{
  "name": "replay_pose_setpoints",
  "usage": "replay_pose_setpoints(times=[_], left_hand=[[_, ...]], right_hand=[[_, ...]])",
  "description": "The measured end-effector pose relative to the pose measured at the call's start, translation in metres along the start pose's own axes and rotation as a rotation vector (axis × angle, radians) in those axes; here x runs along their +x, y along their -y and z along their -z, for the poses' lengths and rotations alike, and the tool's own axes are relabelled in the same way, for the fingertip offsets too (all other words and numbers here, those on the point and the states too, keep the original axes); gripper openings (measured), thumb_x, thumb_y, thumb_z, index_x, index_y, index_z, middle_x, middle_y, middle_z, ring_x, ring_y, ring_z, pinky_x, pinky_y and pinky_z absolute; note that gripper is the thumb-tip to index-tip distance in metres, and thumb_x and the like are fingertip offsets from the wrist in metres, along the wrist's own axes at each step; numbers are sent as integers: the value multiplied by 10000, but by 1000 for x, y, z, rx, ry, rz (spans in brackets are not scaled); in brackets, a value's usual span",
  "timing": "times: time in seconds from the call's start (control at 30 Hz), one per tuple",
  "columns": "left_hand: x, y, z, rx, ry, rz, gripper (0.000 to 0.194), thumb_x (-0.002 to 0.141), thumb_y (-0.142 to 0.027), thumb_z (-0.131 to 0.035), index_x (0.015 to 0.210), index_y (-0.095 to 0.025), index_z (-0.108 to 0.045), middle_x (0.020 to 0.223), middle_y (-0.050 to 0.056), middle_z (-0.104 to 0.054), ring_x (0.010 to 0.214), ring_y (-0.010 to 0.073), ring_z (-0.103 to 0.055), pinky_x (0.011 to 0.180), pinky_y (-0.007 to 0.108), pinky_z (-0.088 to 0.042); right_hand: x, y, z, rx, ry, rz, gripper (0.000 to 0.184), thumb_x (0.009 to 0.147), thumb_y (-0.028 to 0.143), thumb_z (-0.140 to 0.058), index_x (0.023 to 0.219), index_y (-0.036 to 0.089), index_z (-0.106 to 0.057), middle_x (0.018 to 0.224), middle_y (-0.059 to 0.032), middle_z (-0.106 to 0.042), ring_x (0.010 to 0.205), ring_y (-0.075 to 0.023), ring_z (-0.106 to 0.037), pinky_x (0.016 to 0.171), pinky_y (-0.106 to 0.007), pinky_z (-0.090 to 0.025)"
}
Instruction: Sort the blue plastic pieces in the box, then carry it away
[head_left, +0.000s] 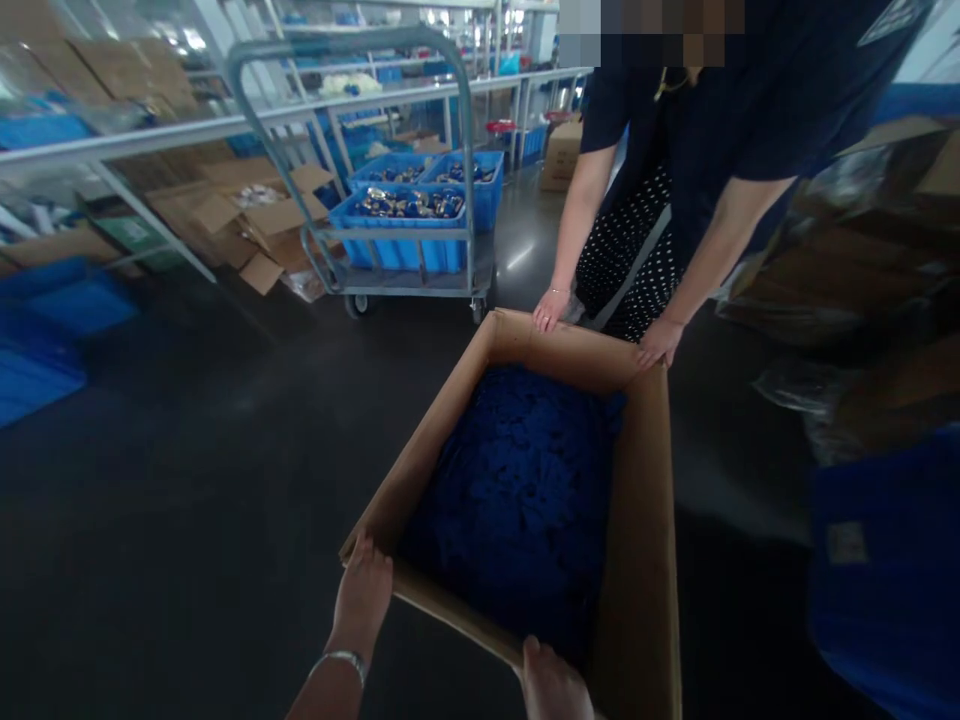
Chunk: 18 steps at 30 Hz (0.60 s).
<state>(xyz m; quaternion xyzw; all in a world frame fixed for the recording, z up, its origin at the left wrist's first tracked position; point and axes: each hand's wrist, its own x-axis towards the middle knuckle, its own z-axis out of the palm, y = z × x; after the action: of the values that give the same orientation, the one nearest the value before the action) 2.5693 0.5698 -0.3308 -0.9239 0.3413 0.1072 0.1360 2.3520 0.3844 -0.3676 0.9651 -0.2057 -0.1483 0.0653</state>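
Observation:
An open cardboard box [646, 500] stands in front of me, partly filled with many small dark blue pieces [525, 490] whose kind I cannot make out. My left hand [367, 578] grips the near left corner of its rim, fingers hooked over the edge. Farther right on the same near side, my right hand [553, 682] is closed over the rim, its lower part cut off by the frame. Across from me, a co-worker's two hands, one [552, 308] on the far edge and the other [660, 342] at the far right corner, hold the box too.
Behind the box is a grey trolley [409, 285] carrying several blue crates [405, 240] of metal parts. An opened carton [277, 215] lies left of it. Blue bins [885, 570] stand at right, near plastic-wrapped cartons [832, 270]. A white rail [187, 130] runs behind.

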Motion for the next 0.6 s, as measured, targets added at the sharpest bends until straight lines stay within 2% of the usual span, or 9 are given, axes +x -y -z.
replay_pose_setpoints(times=[0.17, 0.27, 0.4, 0.6], left_hand=[[131, 13, 49, 13, 25, -158, 347, 783, -82, -336, 863, -112, -672, 808, 104, -641, 943, 225, -553, 1079, 408, -166], [211, 9, 82, -22, 20, -262, 263, 770, -134, -423, 867, -122, -668, 890, 111, -626, 977, 209, -537, 1088, 394, -164], [317, -7, 124, -82, 29, -365, 215, 737, -195, -512, 870, -122, -664, 970, 129, -608, 1046, 222, -503, 1087, 411, -159], [462, -45, 187, -175, 33, -352, 192, 691, -265, -600, 837, -154, -658, 883, 86, -630, 983, 204, -536, 1082, 422, -155]], right_hand=[[108, -39, 38, 76, 55, -51, 281, 779, 76, -475, 1020, 174, -582, 814, -76, -603, 739, -192, -583, 662, -321, -482], [177, -81, 64, 119, 84, -101, 297, 756, 77, -502, 1028, 165, -583, 834, -79, -598, 771, -209, -572, 696, -359, -466], [271, -146, 98, 133, 117, -145, 310, 750, 46, -452, 999, 163, -595, 828, -77, -593, 783, -226, -565, 711, -387, -439], [403, -247, 151, 173, 166, -122, 293, 767, 83, -417, 997, 159, -583, 848, -91, -587, 778, -256, -557, 676, -376, -409]])
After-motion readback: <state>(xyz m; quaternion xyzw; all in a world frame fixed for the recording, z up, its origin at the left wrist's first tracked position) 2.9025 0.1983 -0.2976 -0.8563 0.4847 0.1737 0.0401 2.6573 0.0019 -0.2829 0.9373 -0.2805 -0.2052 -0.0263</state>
